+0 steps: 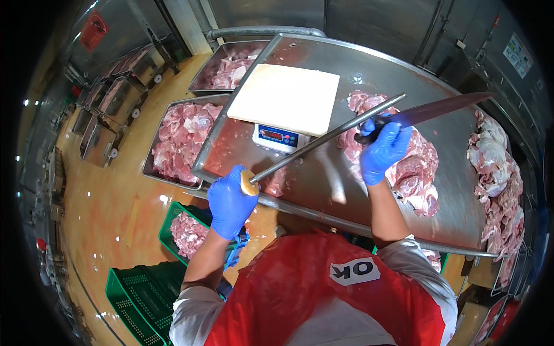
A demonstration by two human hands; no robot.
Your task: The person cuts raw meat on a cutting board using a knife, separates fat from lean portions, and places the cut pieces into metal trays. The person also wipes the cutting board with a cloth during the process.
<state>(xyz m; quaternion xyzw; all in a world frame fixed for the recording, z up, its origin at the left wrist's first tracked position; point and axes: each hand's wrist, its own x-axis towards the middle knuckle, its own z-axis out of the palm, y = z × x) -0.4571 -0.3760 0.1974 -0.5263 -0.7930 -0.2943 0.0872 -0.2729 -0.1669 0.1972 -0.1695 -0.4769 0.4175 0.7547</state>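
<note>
My left hand (232,202), in a blue glove, is closed around the light-coloured handle of a sharpening steel (329,136). The rod slants up and to the right above the metal table. In my right hand (385,151), also gloved in blue, is the black handle of a long butcher knife (441,111), its blade pointing right. The knife crosses near the far end of the rod; whether they touch I cannot tell. Behind and below my right hand lies a pile of raw meat (416,167). A white cutting board (285,98) rests on a digital scale (278,138) beyond the rod.
More meat (495,167) lies along the table's right edge. Two steel bins of meat (187,135) stand beside the metal table (314,55) on the left. A green crate with meat trimmings (187,233) and another green crate (138,294) are on the floor. Wheeled carts (121,98) stand farther left.
</note>
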